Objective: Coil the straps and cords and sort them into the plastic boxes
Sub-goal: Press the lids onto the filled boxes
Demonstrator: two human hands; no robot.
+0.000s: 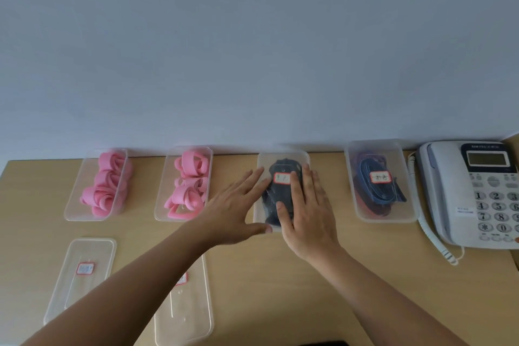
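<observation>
Left hand (236, 206) and right hand (307, 213), fingers straight, press flat on the lidded box (304, 159) of black cords (271, 205) beneath them; uneven pressure may leave a lid corner unseated.

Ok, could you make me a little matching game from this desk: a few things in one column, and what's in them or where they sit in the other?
Things:
1. leftmost box
2. third box from the left
3. rightmost box
4. phone

States:
A. closed, blue cords inside
B. far right end
C. open, pink straps inside
D. closed, black cords inside

Pairs: 1-C, 2-D, 3-A, 4-B
</observation>
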